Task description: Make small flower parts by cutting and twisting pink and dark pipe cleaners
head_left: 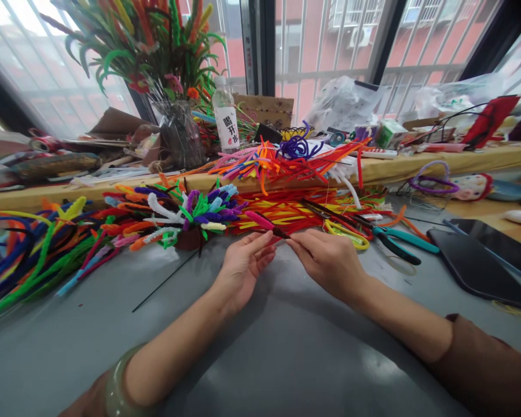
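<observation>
Both of my hands meet at the middle of the grey table (pixel 260 359). My left hand (pixel 244 267) pinches a pink pipe cleaner (pixel 260 220) with a dark brown end (pixel 281 233). The fingertips of my right hand (pixel 325 259) are closed on that same dark end from the right side. A thin black wire (pixel 167 282) lies on the table to the left of my left hand. Behind my hands lies a bundle of short, multicoloured pipe-cleaner pieces (pixel 200 211).
Piles of coloured pipe cleaners (pixel 39 249) cover the left and back of the table. Teal-handled pliers (pixel 399 240) and a yellow loop (pixel 347 234) lie to the right, near a dark tablet (pixel 473 266). A vase of pipe-cleaner flowers (pixel 180 133) and a water bottle (pixel 226 116) stand on the ledge.
</observation>
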Action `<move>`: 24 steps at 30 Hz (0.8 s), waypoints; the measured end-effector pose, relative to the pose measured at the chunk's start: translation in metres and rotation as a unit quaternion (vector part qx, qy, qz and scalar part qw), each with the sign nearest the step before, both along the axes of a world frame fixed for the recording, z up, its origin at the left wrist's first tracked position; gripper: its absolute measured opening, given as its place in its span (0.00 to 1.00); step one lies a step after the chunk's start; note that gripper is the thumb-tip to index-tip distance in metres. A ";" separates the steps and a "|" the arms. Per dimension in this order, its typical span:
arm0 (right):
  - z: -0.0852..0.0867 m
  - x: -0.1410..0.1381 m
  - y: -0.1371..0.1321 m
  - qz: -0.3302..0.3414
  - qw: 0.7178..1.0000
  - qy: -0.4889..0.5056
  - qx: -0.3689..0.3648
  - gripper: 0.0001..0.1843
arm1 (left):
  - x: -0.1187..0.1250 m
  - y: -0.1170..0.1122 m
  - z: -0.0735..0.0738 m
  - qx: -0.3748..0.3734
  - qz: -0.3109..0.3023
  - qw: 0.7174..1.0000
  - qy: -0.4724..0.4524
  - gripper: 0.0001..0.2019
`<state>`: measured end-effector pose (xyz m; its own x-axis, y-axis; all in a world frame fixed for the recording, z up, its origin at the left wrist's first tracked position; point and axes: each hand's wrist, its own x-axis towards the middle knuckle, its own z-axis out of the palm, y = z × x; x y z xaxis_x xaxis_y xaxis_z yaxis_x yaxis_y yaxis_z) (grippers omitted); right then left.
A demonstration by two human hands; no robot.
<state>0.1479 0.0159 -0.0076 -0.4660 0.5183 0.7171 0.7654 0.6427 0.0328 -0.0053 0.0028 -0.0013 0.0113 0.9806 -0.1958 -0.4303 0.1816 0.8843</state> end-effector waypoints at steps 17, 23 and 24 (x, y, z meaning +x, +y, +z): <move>0.010 -0.009 -0.012 0.145 0.905 0.192 -0.351 0.13 | -0.002 0.003 -0.008 0.108 0.004 0.994 -0.005 0.06; 0.007 -0.012 -0.011 0.247 0.696 0.375 -0.561 0.10 | -0.001 0.001 -0.007 0.139 -0.024 0.990 -0.018 0.06; 0.005 -0.012 -0.010 0.265 0.647 0.406 -0.589 0.10 | -0.001 0.001 -0.006 0.140 -0.026 0.990 -0.025 0.06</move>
